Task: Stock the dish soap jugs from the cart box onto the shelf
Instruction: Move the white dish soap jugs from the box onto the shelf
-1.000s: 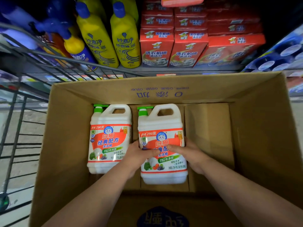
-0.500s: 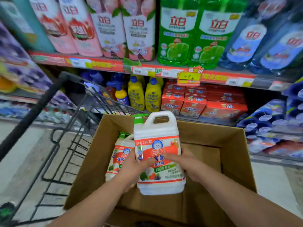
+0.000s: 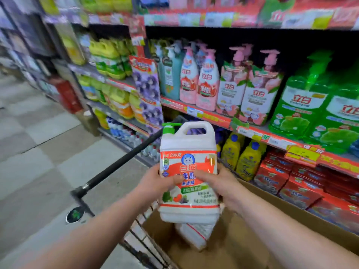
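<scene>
At frame centre we hold a dish soap jug point(image 3: 188, 171) above the cart box point(image 3: 287, 208), left hand point(image 3: 157, 183) and right hand point(image 3: 220, 183) with grip curled round its sides; a second jug point(image 3: 196, 234) lies inside the box.

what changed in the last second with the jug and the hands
The jug was lifted out of the box, from lying on its floor to upright above it. The left hand and right hand kept their grip on its sides throughout. The second jug stayed in the box.
</scene>
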Demonstrator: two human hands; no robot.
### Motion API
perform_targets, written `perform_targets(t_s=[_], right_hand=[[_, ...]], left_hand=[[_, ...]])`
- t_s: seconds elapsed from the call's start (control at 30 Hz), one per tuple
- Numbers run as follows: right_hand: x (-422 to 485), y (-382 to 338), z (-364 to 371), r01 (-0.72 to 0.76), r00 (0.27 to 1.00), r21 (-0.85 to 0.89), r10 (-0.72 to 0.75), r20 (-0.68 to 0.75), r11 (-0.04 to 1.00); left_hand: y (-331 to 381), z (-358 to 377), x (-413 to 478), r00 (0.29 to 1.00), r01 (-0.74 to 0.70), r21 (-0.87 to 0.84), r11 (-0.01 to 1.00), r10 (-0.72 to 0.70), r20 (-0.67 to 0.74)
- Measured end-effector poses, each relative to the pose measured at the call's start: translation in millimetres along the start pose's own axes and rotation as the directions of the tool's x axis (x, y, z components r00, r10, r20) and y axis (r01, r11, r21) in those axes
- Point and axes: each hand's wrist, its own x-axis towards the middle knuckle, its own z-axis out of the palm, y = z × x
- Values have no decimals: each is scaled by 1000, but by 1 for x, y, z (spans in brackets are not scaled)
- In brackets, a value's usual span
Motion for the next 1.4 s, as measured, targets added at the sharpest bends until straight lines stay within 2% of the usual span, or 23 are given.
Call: perform_targets(t_s=[0.27,0.6,0.8,1.13,1.4], right_hand=[[5,-30,136,89,973,-23,-82,215,996],[8,-20,369,164,904,-62,-125,409,985],[20,-7,476,146,865,-130,-63,498,981],[97,-8,594,107,809,-149,1,588,983],[233,-41,678,108,808,-152,2,589,982]], left_hand=[[11,-128,-50,981,-122,-44,992,114,-156],[-15,-342,-118,927,-222,-94,971,180,-328],[-37,-441,-139,904,-183,-119,976,120,-410],[-48,-554,-95,859,-161,-160,974,58,-510],[-16,-660,17,846,-159,-138,978,63,-530]])
